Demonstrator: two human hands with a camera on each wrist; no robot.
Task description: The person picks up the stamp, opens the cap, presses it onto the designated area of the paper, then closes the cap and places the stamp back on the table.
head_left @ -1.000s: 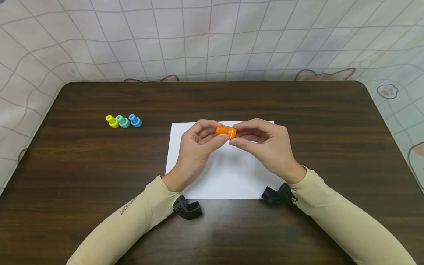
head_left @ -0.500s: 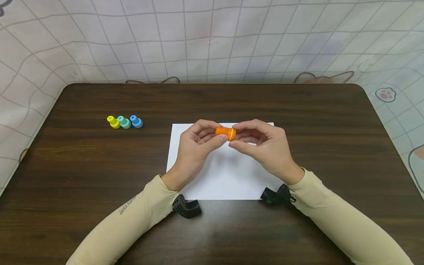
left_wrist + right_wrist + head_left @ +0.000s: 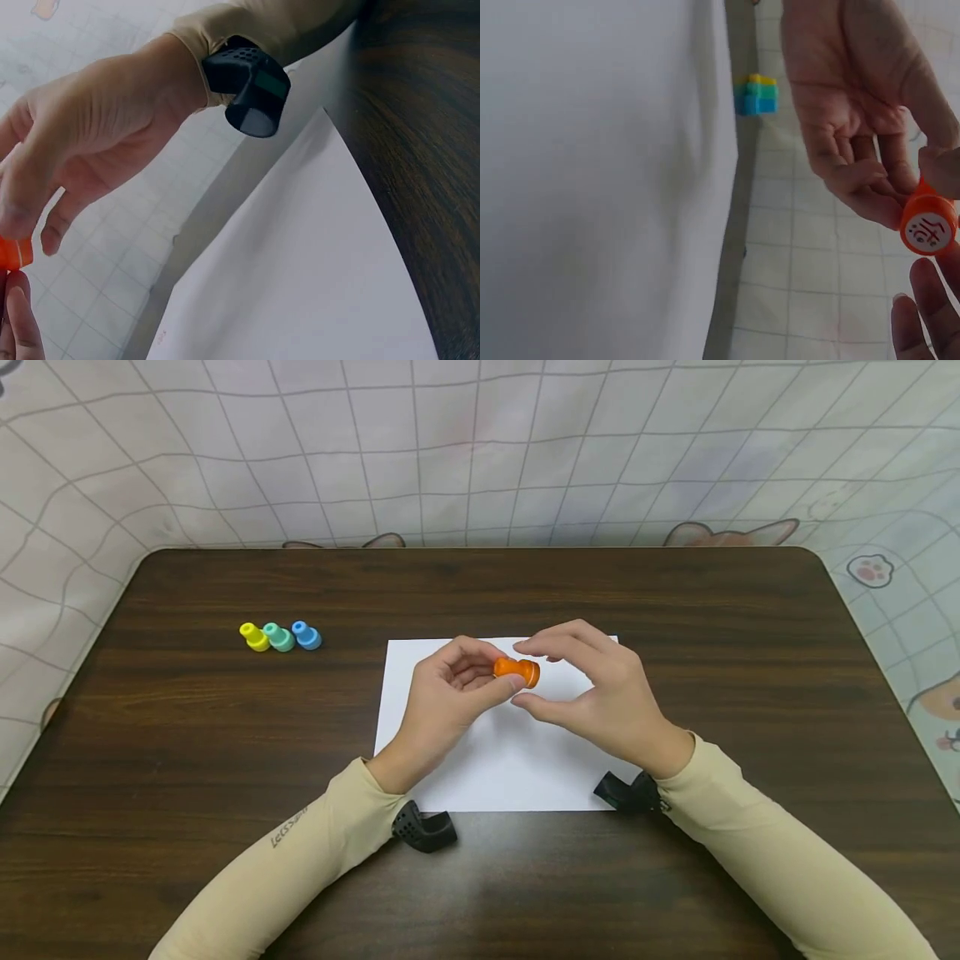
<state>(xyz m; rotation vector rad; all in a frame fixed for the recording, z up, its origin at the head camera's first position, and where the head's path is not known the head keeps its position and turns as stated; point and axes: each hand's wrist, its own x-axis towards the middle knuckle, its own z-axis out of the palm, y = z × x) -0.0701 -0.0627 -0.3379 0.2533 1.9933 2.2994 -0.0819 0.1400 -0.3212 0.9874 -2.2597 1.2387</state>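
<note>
Pinching orange stamp (image 3: 517, 672) with left hand (image 3: 447, 693) above white paper (image 3: 517, 760), mid-counter (image 3: 150, 760). Right hand (image 3: 600, 693) fingers loose, just beside the stamp, not gripping. Yellow, green, blue stamps (image 3: 281, 636) far left, bare counter around the sheet.

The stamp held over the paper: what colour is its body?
Orange. The stamp shows best in the head view, pinched by the left hand.

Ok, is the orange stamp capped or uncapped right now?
Uncapped: the right wrist view shows the orange stamp's white face with its orange figure bare. The left hand pinches it, lying sideways above the paper.
</note>
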